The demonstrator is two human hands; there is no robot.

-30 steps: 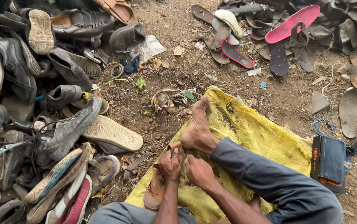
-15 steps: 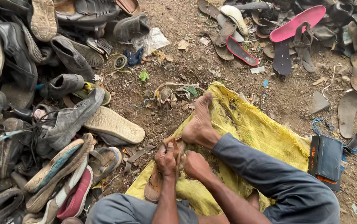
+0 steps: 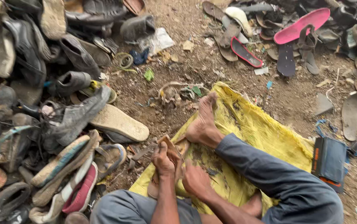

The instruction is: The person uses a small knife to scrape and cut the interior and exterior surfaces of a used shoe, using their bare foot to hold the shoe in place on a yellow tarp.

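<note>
Both hands meet low in the middle of the view, over the near left edge of a crumpled yellow sheet (image 3: 269, 137) spread on the dirt. Left hand (image 3: 162, 159) is closed around the upper part of a brown sandal (image 3: 173, 154), fingers wrapped over its left edge so that the sole is lifted and stands tilted, its far end pointing away from the person. Right hand (image 3: 196, 181) sits just beside it on the right and a little nearer, curled against the lower right side of the sandal; whether it pinches the sole or only presses on it cannot be told, since the fingers are turned away. The sandal looks worn and dull tan-brown, flat and thin, with darker grime along the edge; its near end rests on the sheet by the person's knee. Just beyond the hands, a bare foot (image 3: 203, 122) lies on the sheet, toes pointing far, with a grey-blue trouser leg (image 3: 278, 174) running back to the right. Left of the sheet a heap of old shoes (image 3: 41, 103) covers the ground, among them a pale sole (image 3: 120, 122) lying flat, close to the sandal. At the far right lies a pink insole (image 3: 302, 25) among loose dark soles. A small dark box (image 3: 330, 161) sits at the right edge of the sheet.
</note>
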